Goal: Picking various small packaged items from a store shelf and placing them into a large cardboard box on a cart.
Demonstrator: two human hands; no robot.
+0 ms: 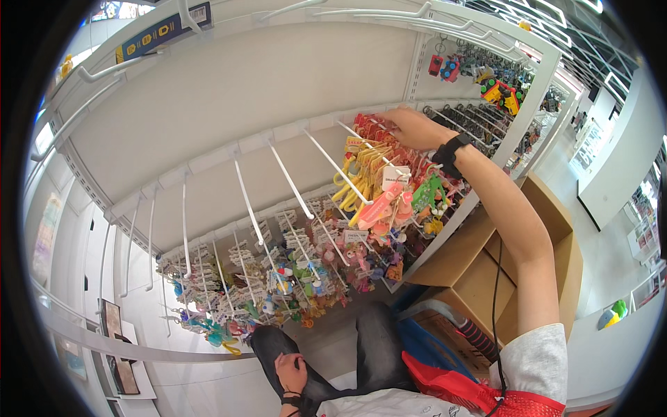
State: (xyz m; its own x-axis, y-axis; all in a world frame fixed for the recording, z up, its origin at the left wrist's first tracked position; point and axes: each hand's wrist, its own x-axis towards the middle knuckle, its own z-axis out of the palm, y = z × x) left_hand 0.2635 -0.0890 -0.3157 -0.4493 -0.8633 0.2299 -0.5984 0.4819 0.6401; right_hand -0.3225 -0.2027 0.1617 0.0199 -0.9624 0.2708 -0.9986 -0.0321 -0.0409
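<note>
My right hand, with a black band at its wrist, reaches to the back of a display hook and touches a row of red header cards. Its fingertips are partly hidden, so a grip cannot be told. In front of the cards hang yellow keychain straps, a pink keychain strap with a white tag, and a green figure charm. My left hand rests on my knee in dark trousers, fingers apart, with no held thing visible.
Bare white hooks stick out toward me to the left. Below them hang dense rows of charms. An open cardboard box stands at right, beside a cart handle. A black cable hangs by my right arm.
</note>
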